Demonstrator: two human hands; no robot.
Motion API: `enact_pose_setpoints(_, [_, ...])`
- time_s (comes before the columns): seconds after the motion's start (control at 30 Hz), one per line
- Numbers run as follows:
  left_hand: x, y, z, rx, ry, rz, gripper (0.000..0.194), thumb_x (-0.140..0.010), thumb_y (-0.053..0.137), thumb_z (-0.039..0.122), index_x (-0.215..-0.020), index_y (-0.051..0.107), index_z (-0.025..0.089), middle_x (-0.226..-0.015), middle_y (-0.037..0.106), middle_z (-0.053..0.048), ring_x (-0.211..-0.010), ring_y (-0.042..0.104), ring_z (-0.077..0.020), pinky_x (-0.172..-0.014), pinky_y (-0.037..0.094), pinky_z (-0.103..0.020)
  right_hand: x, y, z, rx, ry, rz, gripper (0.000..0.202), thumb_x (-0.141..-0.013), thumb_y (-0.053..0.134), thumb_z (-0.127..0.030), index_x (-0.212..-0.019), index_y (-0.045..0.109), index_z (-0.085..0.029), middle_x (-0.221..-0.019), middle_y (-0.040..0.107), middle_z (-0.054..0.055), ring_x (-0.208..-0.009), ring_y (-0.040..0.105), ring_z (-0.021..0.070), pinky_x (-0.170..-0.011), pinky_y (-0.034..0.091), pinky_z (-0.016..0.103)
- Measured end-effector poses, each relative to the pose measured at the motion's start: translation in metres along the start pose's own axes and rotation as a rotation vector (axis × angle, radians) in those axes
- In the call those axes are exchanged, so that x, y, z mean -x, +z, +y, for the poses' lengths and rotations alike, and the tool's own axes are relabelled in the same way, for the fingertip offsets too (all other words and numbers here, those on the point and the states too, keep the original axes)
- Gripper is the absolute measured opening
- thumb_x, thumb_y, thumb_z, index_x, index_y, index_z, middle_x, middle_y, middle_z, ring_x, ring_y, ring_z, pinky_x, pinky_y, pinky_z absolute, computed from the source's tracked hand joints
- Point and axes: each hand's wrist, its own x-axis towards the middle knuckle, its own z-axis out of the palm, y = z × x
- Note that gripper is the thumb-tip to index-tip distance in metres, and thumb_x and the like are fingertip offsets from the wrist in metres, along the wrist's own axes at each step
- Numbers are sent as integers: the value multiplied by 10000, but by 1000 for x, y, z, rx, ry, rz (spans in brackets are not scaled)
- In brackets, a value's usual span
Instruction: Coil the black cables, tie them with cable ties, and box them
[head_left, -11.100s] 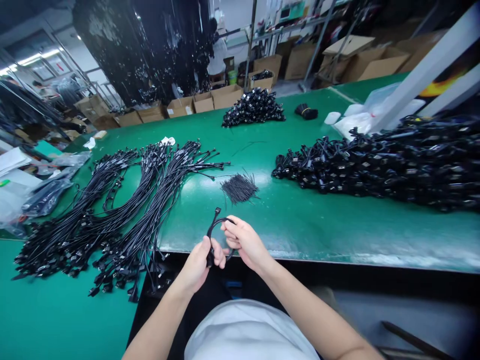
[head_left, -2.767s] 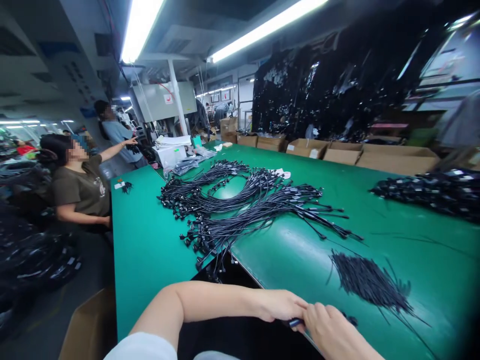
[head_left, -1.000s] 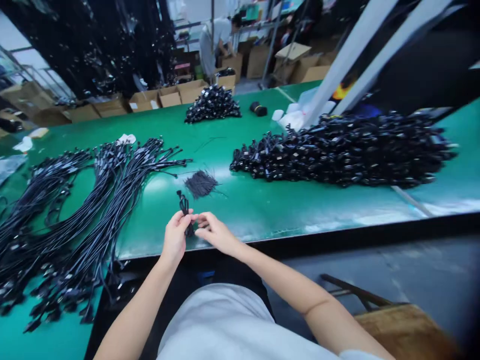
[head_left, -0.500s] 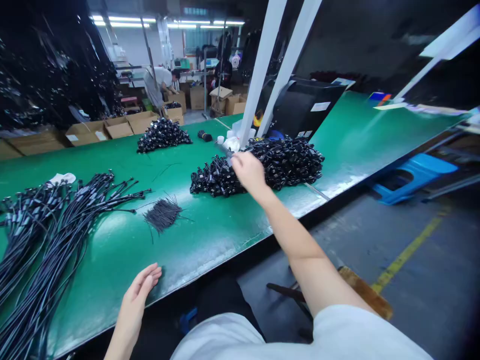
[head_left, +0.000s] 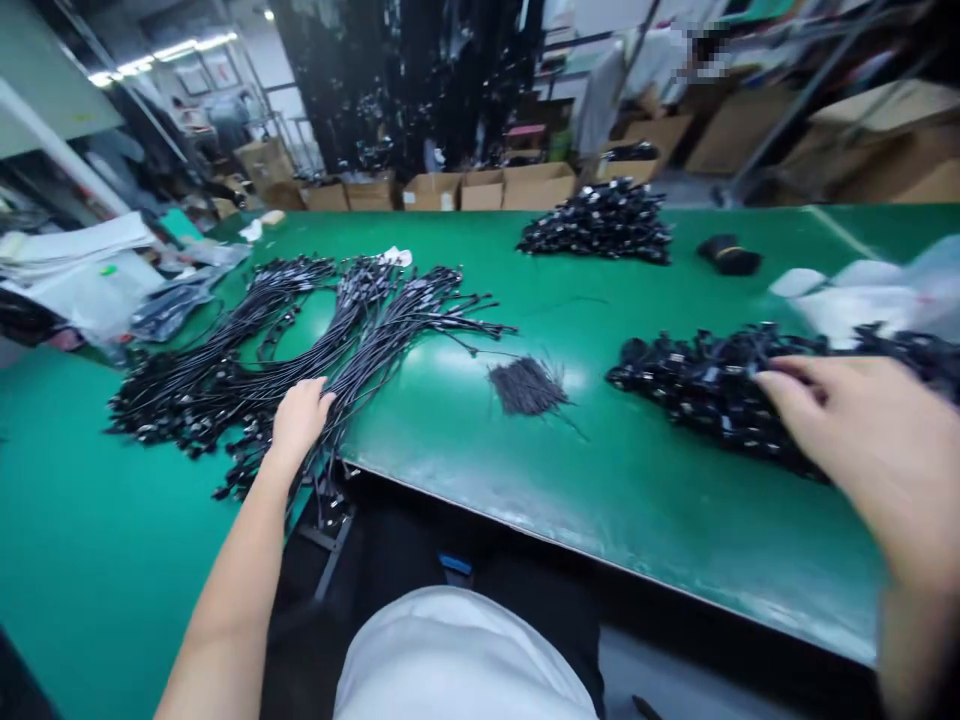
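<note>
The left hand [head_left: 298,418] lies with its fingers curled down onto the loose cables [head_left: 300,340], a spread of long black leads fanned over the left part of the green table [head_left: 637,500]; they are too many and too tangled to count, and whether the fingers have closed round one strand or only press on the bunch cannot be told. The right hand [head_left: 877,450] is blurred, held open with fingers spread and nothing in them, above the near edge of a pile of coiled cables [head_left: 720,385] at the right. There are two such piles of coiled cables: this one on the right, and a second pile [head_left: 600,222] far back past the middle of the table. Between the loose cables and the near pile lies one small bunch of ties [head_left: 527,385], thin black strands, clear of both hands. One dark roll [head_left: 729,255] sits far right of the second pile, and pale plastic bags [head_left: 862,295] lie behind the right-hand pile. Along the far edge stand cardboard boxes [head_left: 480,188], at least four in a row. At the far left lie sheets of paper [head_left: 82,245] and clear wrapping. One other person [head_left: 637,70] stands far off behind the table, blurred
</note>
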Motion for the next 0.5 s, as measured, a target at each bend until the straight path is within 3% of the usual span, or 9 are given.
enact_pose_setpoints(0.1, [-16,8,-9,-44,38,-100,309,-921,541,342,-1140,606,134,-1095,623,-141,-1032,579,-288,-895,468,-370,4,47,-44,21,-191,-207,457,-868,375,-616,-867,705,-300,-991,676,161,-917,635,331,-738,491,511])
enact_pose_setpoints(0.23, [-10,27,10,-79,177,-84,315,-913,562,357,-1144,574,144,-1068,592,-133,-1000,543,-284,-832,459,-356,15,111,-122,-276,-311,-495,243,-842,528,-432,-836,710,-270,-977,681,68,-934,635,283,-832,515,443])
enact_pose_setpoints(0.27, [-7,31,16,-84,215,-95,261,-912,563,319,-1109,584,147,-1028,595,-123,-973,543,-277,-814,457,-350,18,127,-144,-436,-264,-618,191,-832,574,-388,-837,712,-256,-982,681,57,-948,631,262,-882,504,419])
enact_pose_setpoints(0.33, [-3,38,23,-74,261,-115,158,-920,534,240,-1037,600,156,-970,597,-103,-937,544,-258,-795,455,-337,22,161,-190,-870,52,-969,104,-800,660,-299,-835,706,-213,-948,689,59,-888,638,221,-922,496,382])
enact_pose_setpoints(0.37, [-2,40,25,-64,275,-113,148,-929,509,220,-1030,598,158,-969,596,-99,-936,544,-251,-792,457,-333,23,179,-212,-948,140,-1066,115,-809,668,-301,-840,698,-194,-893,698,66,-812,648,209,-872,525,379])
enact_pose_setpoints(0.43, [-3,42,25,-36,307,-105,159,-941,479,215,-1041,592,167,-976,598,-87,-931,551,-234,-791,466,-325,18,216,-252,-1043,284,-1114,183,-874,625,-325,-888,670,-149,-903,702,112,-776,663,204,-795,556,364])
enact_pose_setpoints(0.5, [-5,44,24,-10,347,-102,148,-929,511,225,-1037,602,182,-983,608,-71,-921,564,-220,-790,479,-316,5,251,-282,-1135,422,-1051,266,-947,539,-365,-975,631,-117,-986,686,154,-832,671,197,-787,559,340])
